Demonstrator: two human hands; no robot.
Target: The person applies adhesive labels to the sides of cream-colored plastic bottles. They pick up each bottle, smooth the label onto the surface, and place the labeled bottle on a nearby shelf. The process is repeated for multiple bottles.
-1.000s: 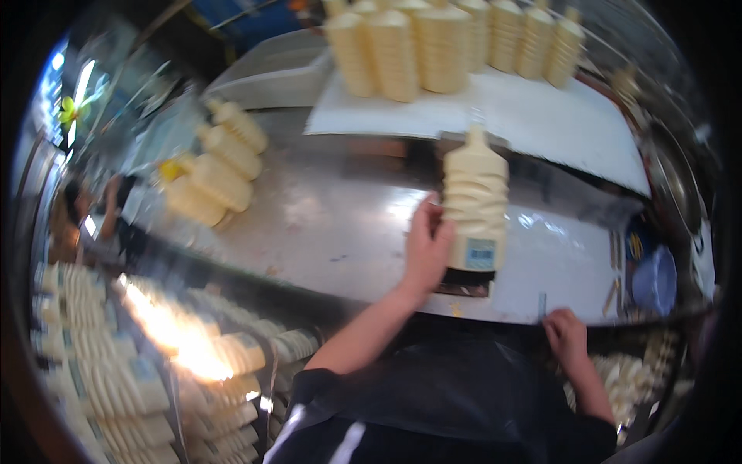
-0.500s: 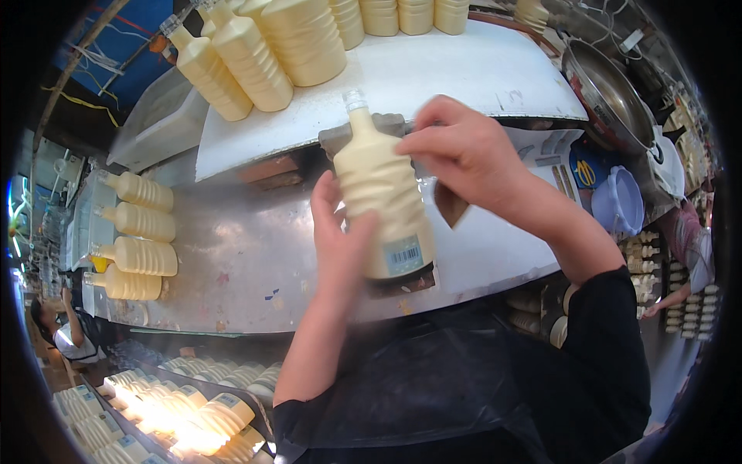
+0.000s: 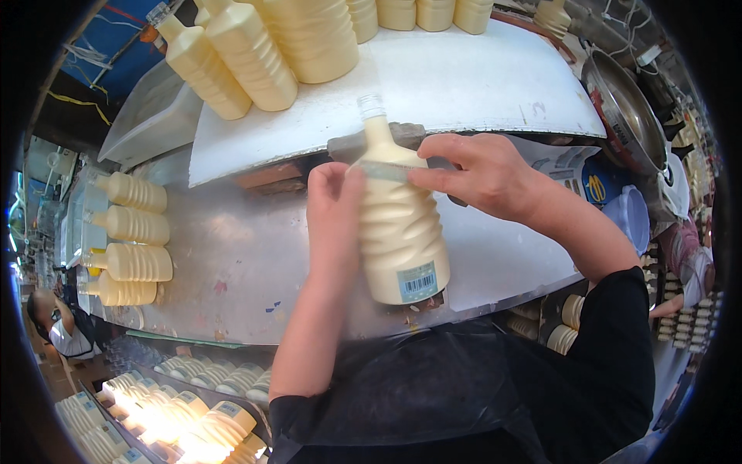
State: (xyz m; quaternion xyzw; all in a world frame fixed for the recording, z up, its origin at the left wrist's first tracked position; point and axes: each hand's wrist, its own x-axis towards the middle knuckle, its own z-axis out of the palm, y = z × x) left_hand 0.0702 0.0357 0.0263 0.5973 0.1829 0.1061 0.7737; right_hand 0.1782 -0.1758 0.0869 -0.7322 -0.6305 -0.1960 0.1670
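Observation:
A cream-coloured plastic bottle (image 3: 402,228) with wavy ridges and a clear threaded neck lies on its back before me, neck pointing away. Its neck end leans on a grey block (image 3: 345,148). Near the base it carries a blue-green barcode label (image 3: 418,283). A thin translucent strip (image 3: 384,171) stretches across the bottle's shoulder. My right hand (image 3: 487,176) pinches the strip's right end between thumb and forefinger. At its left end are the closed fingers of my left hand (image 3: 331,213), slightly blurred, beside the bottle.
Several cream bottles (image 3: 251,54) stand on the raised white board (image 3: 479,85). More bottles (image 3: 139,224) lie at the table's left side. A metal pan (image 3: 630,108) and a lilac basin (image 3: 627,219) are at right. Racked bottles (image 3: 224,421) fill the lower left.
My left hand has moved up from the bottle's side to its shoulder. The strip now spans the shoulder, with my right hand at its right end. The bottle appears slightly lower and further right.

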